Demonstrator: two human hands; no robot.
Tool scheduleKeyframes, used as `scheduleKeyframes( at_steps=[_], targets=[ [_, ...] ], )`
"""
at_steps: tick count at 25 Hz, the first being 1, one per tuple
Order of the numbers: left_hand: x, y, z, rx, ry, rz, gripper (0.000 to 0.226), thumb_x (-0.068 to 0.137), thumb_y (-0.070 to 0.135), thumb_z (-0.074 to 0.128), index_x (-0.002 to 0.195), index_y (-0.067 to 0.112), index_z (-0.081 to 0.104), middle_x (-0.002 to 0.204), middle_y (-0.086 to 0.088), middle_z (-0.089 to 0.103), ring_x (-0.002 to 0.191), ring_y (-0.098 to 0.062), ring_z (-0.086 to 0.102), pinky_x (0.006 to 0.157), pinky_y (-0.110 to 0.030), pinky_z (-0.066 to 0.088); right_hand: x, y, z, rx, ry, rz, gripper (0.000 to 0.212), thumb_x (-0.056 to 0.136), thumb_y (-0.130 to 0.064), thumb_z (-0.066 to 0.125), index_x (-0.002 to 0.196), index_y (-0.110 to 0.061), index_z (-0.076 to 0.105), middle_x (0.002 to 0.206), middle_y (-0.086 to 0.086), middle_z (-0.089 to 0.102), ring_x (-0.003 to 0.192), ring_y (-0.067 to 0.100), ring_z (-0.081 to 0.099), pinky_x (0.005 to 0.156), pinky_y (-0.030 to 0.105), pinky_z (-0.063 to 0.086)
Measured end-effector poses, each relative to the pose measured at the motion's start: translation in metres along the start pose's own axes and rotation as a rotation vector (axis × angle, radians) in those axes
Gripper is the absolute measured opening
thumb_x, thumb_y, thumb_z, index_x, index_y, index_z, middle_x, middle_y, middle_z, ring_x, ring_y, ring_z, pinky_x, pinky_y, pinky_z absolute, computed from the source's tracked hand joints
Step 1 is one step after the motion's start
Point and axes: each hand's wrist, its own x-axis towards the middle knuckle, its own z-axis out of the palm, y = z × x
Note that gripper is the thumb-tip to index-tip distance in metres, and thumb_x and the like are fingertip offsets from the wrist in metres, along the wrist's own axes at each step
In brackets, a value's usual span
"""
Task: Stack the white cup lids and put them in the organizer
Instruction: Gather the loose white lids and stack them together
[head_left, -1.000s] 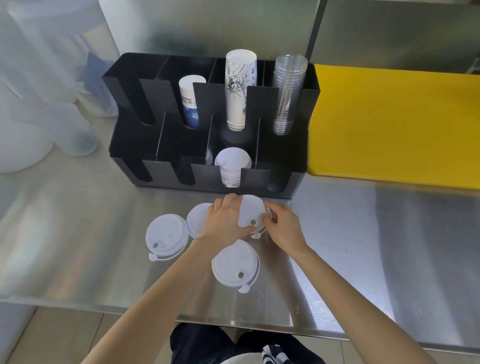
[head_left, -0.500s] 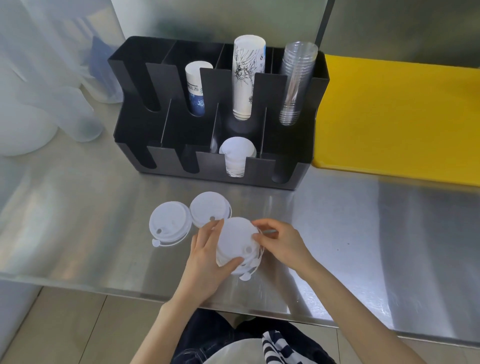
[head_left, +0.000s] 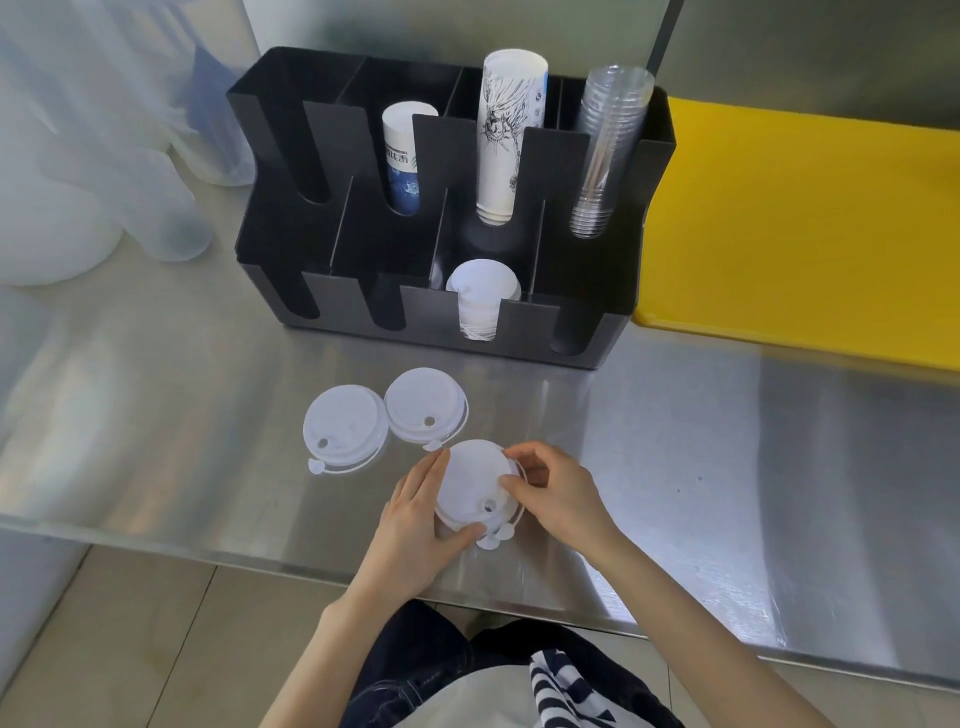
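Both hands hold a small stack of white cup lids (head_left: 475, 486) near the counter's front edge. My left hand (head_left: 415, 525) cups its left and lower side, and my right hand (head_left: 558, 493) pinches its right rim. Two tabs stick out under the stack. Two single white lids lie flat beyond it: one lid (head_left: 344, 427) to the left and another lid (head_left: 425, 404) beside it. The black organizer (head_left: 587, 332) stands at the back, with a stack of white lids (head_left: 482, 301) in a front slot.
The organizer's rear slots hold a small paper cup stack (head_left: 404, 156), a taller printed paper cup stack (head_left: 506, 135) and clear plastic cups (head_left: 608, 150). A yellow board (head_left: 810, 234) lies to the right. Translucent containers (head_left: 130, 197) stand at the left. The steel counter's edge (head_left: 260, 564) runs close to me.
I carried a lid from near the organizer back toward me and set it onto the nearest lid. Both hands now hold the two together.
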Motion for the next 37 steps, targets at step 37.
scheduleKeyframes(
  at_steps=[37],
  targets=[
    [0.073, -0.003, -0.07, 0.571, -0.042, 0.089, 0.082, 0.081, 0.044, 0.058, 0.143, 0.013, 0.014, 0.155, -0.005, 0.017, 0.141, -0.026, 0.017, 0.116, -0.039, 0.013, 0.07, -0.049, 0.024, -0.319, -0.057, -0.011, 0.043, 0.089, -0.028, 0.05, 0.128, -0.009, 0.046, 0.134, 0.016, 0.044, 0.124, 0.034, 0.043, 0.102, 0.041, 0.04]
  ],
)
